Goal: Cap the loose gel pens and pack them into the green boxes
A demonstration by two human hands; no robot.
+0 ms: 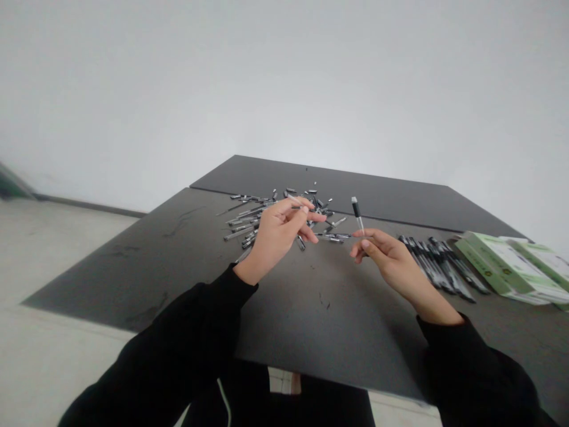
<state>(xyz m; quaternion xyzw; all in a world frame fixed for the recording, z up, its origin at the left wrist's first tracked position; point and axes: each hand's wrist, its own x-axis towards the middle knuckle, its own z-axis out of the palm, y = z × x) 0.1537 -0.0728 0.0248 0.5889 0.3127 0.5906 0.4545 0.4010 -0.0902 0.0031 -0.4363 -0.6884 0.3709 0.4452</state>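
Between the thumb and fingers of my left hand (288,222) is a thin dark pen refill (303,207), held roughly level above the table. My right hand (377,249) pinches a clear pen barrel (360,223) with a black grip (356,209), standing nearly upright with its pale end on top. The two hands are apart. Behind and beside my left hand lies a loose pile of pen parts (244,228), caps, refills and barrels among them; my left hand hides some of it. Several pens (438,267) lie side by side to the right of my right hand.
Green and white boxes (502,267) lie at the right of the dark table (284,320). A seam crosses the tabletop behind the pile. A plain wall (284,83) rises beyond the far edge. Small caps (312,191) are scattered near the seam.
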